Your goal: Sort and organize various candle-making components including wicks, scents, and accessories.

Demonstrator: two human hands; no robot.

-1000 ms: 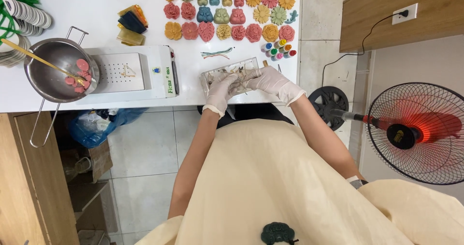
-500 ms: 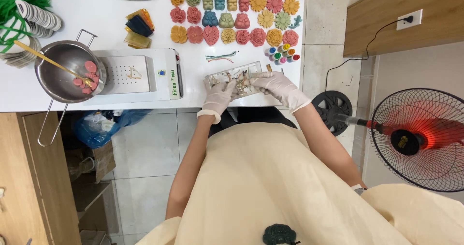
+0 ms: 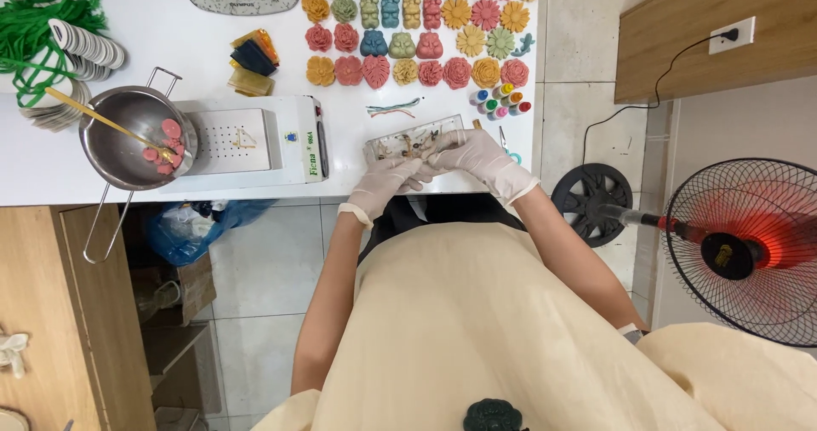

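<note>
White table (image 3: 170, 180) carries steel pot (image 3: 128, 137) on white scale (image 3: 247, 142), rows of coloured moulded shapes (image 3: 417, 35) at far edge; clear mould tray (image 3: 400, 142) near front edge; gloved right hand (image 3: 477, 154) over tray's rt end, fingers curled on small piece, too small to ID; gloved left hand (image 3: 387, 180) just below tray, fingertips touching it, grip unclear.

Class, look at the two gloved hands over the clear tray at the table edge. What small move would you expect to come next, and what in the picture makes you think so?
Probably a small pinch-and-lift of one little piece out of the clear tray. Both the left hand and right hand meet over it, fingertips among small bits I cannot make out. Finished coloured shapes lie in rows beyond.
</note>
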